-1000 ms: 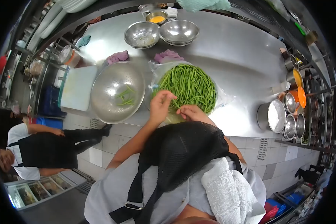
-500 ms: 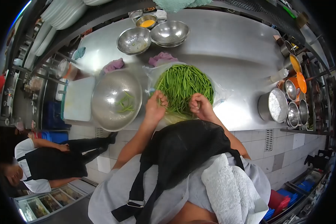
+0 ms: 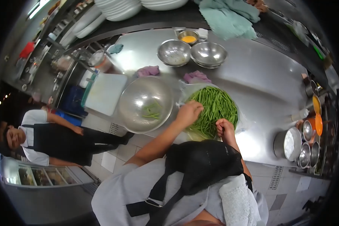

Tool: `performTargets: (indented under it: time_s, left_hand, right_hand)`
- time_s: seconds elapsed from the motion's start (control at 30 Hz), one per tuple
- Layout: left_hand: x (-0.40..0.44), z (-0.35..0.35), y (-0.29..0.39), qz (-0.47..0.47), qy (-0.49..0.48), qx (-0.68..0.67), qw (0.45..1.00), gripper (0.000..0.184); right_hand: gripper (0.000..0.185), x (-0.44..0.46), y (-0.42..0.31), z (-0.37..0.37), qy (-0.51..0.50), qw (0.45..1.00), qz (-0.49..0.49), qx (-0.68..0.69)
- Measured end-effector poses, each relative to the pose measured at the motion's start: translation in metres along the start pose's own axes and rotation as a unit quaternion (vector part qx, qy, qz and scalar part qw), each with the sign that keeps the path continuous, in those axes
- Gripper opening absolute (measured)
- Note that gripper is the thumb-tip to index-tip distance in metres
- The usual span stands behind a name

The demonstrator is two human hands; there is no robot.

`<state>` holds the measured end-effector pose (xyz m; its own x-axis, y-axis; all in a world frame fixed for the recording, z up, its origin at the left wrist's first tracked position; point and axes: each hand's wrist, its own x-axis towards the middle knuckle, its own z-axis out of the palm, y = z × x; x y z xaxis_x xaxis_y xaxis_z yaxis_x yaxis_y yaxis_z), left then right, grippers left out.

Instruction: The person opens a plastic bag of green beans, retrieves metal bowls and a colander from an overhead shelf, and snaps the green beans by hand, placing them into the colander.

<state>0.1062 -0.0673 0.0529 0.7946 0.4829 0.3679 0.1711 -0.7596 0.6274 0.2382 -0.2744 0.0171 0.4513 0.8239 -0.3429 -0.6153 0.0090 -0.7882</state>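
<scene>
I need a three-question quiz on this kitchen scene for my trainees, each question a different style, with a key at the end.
1. What lies in the large bowl? a) a folded cloth b) a few green pieces c) orange liquid
2. True or false: both of the wearer's hands are over the large bowl.
3. Fill the gap: in the picture, the board lies to the ____ of the large bowl.

Key: 1: b. 2: false; the left hand and right hand are at the bean heap. 3: left.
</scene>
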Motion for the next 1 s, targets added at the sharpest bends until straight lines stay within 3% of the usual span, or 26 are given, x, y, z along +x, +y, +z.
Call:
performTargets:
  time_s: [0.07, 0.13, 0.2, 0.27, 0.43, 0.53, 0.77, 0.87, 0.93, 0.97, 1.0]
  left_hand:
    - [0.001, -0.016, 0.027, 0.037, -0.028, -0.016, 0.999, 0.013]
    - [-0.004, -0.015, 0.042, 0.072, -0.063, -0.041, 0.995, 0.012]
    - [-0.01, -0.013, 0.049, 0.101, -0.189, 0.018, 0.977, 0.012]
    - [-0.009, -0.014, 0.049, 0.094, -0.205, 0.039, 0.973, 0.012]
    - [-0.011, -0.016, 0.045, 0.107, -0.259, 0.11, 0.954, 0.012]
    - [-0.011, -0.017, 0.049, 0.103, -0.271, 0.123, 0.949, 0.013]
    - [-0.023, -0.01, 0.05, 0.068, -0.277, 0.126, 0.95, 0.017]
    - [-0.025, -0.016, 0.051, 0.007, -0.285, 0.114, 0.952, 0.018]
    - [-0.029, -0.018, 0.045, 0.014, -0.202, -0.012, 0.979, 0.017]
    - [-0.027, -0.027, 0.055, -0.004, -0.176, -0.054, 0.983, 0.016]
    - [-0.024, -0.028, 0.053, 0.0, -0.171, -0.053, 0.984, 0.016]
  right_hand:
    - [0.019, 0.0, 0.0, 0.002, -0.008, 1.0, -0.006, -0.021]
    - [0.022, 0.002, 0.006, 0.007, 0.006, 0.984, -0.073, -0.162]
    - [0.025, 0.012, 0.021, -0.001, -0.019, 0.983, -0.085, -0.159]
    - [0.025, 0.014, 0.025, 0.002, -0.02, 0.927, -0.184, -0.327]
    - [0.02, -0.015, -0.005, 0.023, -0.039, 0.867, -0.112, -0.484]
    - [0.02, -0.014, -0.001, 0.022, -0.047, 0.852, -0.147, -0.5]
    - [0.019, -0.019, -0.004, 0.025, -0.019, 0.841, -0.154, -0.518]
    - [0.017, -0.008, 0.008, 0.025, -0.01, 0.859, -0.174, -0.481]
    - [0.016, 0.012, 0.032, 0.002, -0.01, 0.931, -0.241, -0.274]
    - [0.016, 0.007, 0.019, -0.002, -0.04, 0.991, -0.081, -0.103]
    - [0.016, 0.009, 0.011, 0.002, -0.042, 0.99, -0.086, -0.107]
